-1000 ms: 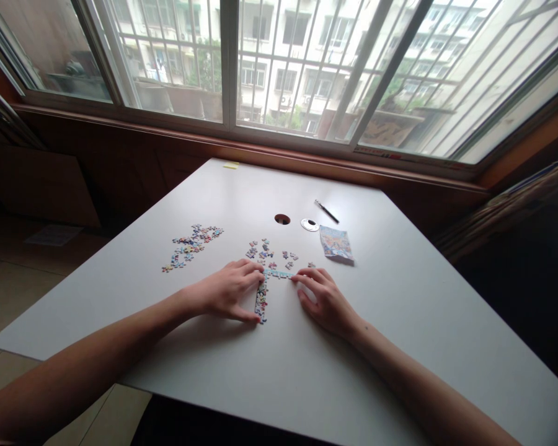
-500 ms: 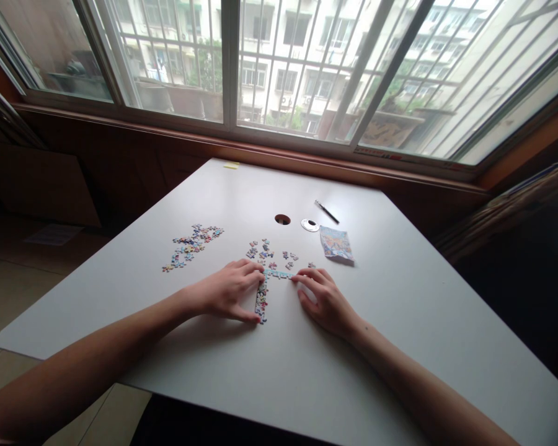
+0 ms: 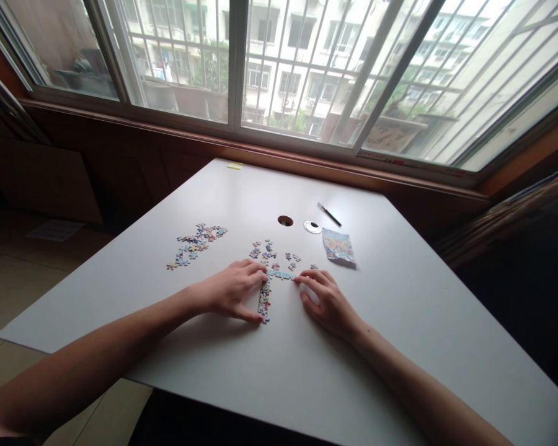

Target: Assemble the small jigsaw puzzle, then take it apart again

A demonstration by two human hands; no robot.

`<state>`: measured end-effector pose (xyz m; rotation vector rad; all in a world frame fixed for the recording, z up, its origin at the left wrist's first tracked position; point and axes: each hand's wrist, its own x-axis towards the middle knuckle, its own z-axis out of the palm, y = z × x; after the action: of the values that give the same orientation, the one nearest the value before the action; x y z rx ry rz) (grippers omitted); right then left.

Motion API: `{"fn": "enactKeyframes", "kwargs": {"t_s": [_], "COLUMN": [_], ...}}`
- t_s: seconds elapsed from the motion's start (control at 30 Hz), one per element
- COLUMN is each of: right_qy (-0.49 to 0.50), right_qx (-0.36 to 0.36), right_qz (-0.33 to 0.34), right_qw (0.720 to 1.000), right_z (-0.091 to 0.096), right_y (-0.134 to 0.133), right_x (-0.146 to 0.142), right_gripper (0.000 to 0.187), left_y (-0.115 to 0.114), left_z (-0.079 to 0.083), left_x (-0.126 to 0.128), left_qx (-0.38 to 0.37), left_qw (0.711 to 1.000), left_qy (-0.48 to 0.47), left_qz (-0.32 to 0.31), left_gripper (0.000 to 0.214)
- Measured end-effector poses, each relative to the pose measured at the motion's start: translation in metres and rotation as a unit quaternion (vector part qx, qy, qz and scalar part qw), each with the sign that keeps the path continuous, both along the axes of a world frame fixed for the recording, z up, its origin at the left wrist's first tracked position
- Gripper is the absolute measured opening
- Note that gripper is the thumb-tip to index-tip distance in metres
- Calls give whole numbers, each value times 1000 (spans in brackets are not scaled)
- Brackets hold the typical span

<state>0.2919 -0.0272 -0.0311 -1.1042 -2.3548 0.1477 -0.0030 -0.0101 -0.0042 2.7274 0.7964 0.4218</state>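
An L-shaped strip of joined jigsaw pieces (image 3: 264, 298) lies on the white table, with one arm running toward me and a light blue arm running right. My left hand (image 3: 230, 290) is spread along its left side, fingertips at the corner and thumb at the near end. At the blue arm's right end, the fingertips of my right hand (image 3: 323, 303) touch the edge, with the thumb held apart below. Just beyond the strip lie several loose jigsaw pieces (image 3: 270, 249). Farther left is a larger spread of jigsaw pieces (image 3: 196, 243).
A creased picture sheet (image 3: 338, 246) lies right of the loose pieces. Behind it are a pen (image 3: 329, 214), a round cover (image 3: 312, 227) and a cable hole (image 3: 285, 220) in the white table (image 3: 381, 260). A yellow sticker (image 3: 235, 166) marks the far edge, below a barred window.
The whole view has shifted slightly, so everything appears a little farther right. Both hands keep their places at the jigsaw strip.
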Motion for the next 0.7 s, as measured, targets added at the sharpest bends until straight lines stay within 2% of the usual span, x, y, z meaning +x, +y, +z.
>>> {"fn": "enactKeyframes", "kwargs": {"t_s": [0.7], "right_qy": [6], "right_qx": [12], "right_qz": [-2], "right_qw": [1000], "right_z": [-1], "right_y": [0], "right_x": [-4], "right_gripper": [30], "left_y": [2], "left_z": [-5], "left_x": [-3], "left_qx": [16], "left_qw": [1000], "left_qy": [-3], "left_qz": [-3], "left_gripper": [66]}}
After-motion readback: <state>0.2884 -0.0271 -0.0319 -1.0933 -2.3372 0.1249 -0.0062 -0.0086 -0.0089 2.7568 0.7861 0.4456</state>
